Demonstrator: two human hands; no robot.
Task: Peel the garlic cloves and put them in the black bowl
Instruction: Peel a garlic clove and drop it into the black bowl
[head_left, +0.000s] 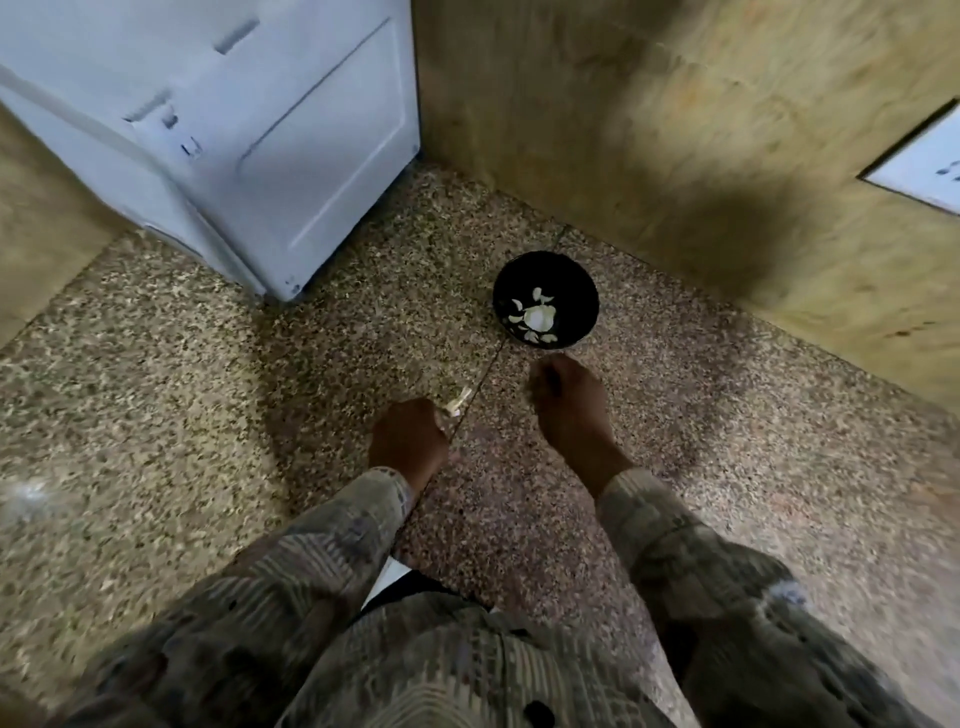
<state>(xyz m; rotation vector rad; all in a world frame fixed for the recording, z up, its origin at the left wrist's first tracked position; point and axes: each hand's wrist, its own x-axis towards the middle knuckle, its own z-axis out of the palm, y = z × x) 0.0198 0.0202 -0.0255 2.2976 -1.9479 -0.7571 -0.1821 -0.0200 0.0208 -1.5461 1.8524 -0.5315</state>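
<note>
A black bowl (545, 299) stands on the speckled counter near the corner, holding a garlic bulb (537, 317) and several pale cloves. My left hand (408, 441) is curled just below and left of the bowl, with a pale blurred garlic piece (457, 402) showing at its fingertips. My right hand (569, 405) hovers directly in front of the bowl with fingers curled downward; whether it holds anything is hidden.
A white appliance (291, 156) stands at the back left on the granite counter (182, 389). Beige tiled walls (675, 130) close the corner behind the bowl. Patterned sleeves fill the lower frame.
</note>
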